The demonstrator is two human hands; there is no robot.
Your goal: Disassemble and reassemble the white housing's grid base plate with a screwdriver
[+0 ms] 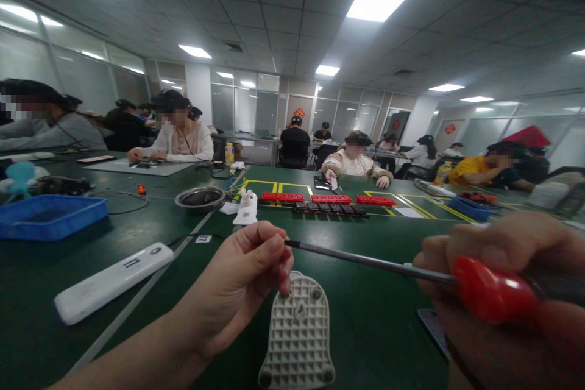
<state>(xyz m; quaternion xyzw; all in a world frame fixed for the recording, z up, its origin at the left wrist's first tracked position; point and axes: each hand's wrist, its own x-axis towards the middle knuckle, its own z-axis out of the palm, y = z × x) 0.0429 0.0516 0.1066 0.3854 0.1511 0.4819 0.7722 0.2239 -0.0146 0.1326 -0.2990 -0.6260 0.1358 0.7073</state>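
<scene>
My right hand [507, 241], blurred at the right, is wrapped round the red handle of a screwdriver [375, 261]. Its metal shaft points left, nearly level, and its dark tip meets the pinched fingertips of my left hand [249, 265]. Whether a small part sits between those fingertips is hidden. Below my left hand lies a whitish plastic base [299, 335], its gridded underside up, with round dark spots near its corners. A small white figure with ear-like tips [247, 207] stands just beyond my left hand.
On the green table are a white power bank [114, 280], a blue tray [52, 216], a metal bowl [200, 198], red strips [331, 198] and a black strip [329, 209]. A phone [433, 332] lies partly under my right hand. Several people sit at tables beyond.
</scene>
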